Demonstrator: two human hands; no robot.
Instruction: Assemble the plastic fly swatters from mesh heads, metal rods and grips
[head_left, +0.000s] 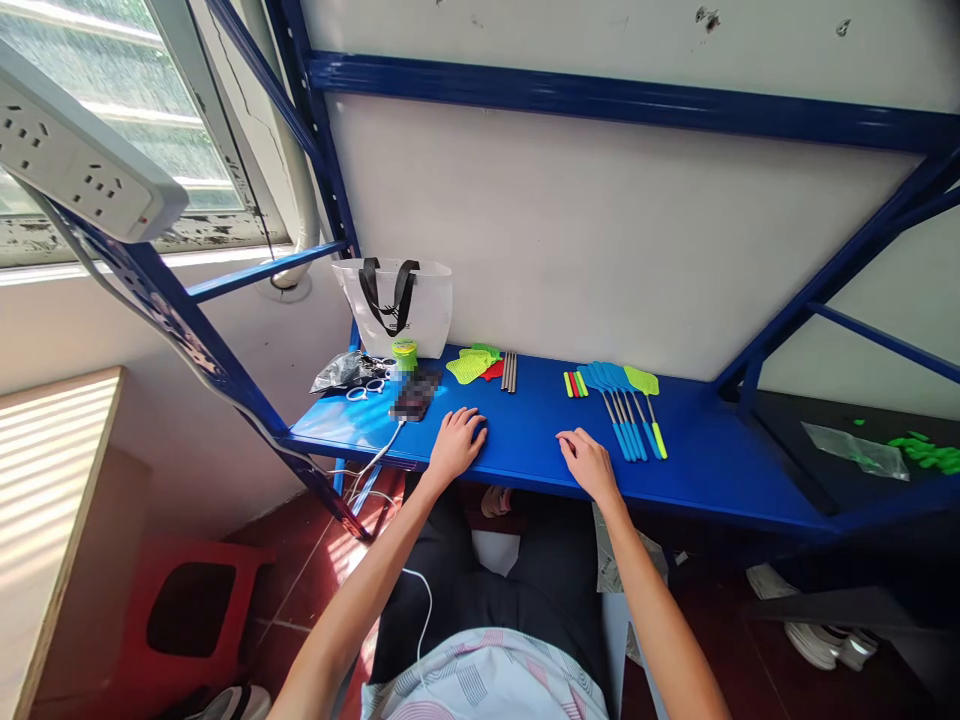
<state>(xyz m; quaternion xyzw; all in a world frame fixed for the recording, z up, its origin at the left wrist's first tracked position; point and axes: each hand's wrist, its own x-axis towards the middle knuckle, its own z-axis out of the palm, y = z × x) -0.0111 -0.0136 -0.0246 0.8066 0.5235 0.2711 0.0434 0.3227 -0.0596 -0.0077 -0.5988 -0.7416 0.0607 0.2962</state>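
My left hand [457, 443] lies palm down on the front of the blue table, fingers spread and holding nothing. My right hand [589, 462] rests at the front edge, its fingers loosely bent and apart, with nothing visible in them. Just right of it lie several blue fly swatters [622, 415] and a yellow-green fly swatter [655, 415], side by side. Behind the right hand are short coloured handles [576, 384] in yellow-green, red and green. Beyond the left hand are loose yellow-green swatter heads [471, 366], a red swatter head [493, 371] and thin metal rods [509, 372].
At the table's left are a blurred phone [417, 396] on a white cable, scissors [366, 389], a green tub [404, 354], a plastic bag [337, 372] and a white tote bag [427, 305]. Blue frame bars surround the table [525, 440]. Green pieces [926, 452] lie far right.
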